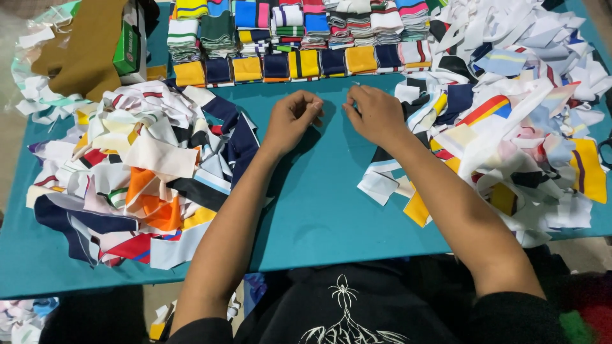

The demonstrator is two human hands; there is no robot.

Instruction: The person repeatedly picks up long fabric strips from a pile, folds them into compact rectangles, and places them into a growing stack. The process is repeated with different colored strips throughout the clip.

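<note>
While both hands meet over the teal table (331, 210), left hand (292, 118) grip curled closed, right hand (376, 114) pinching a thin needle (354, 83).

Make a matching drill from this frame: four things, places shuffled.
1 left hand
2 green box
3 folded stacks
4 orange piece

a far edge of the teal table, centre
b in the loose pile on the left
c far left corner
d bare table middle, beside the right hand

Pairs: 1-d, 2-c, 3-a, 4-b

Scrap heaps (127, 185) (523, 127) flank table (331, 210); folded stacks (299, 38) behind.
</note>
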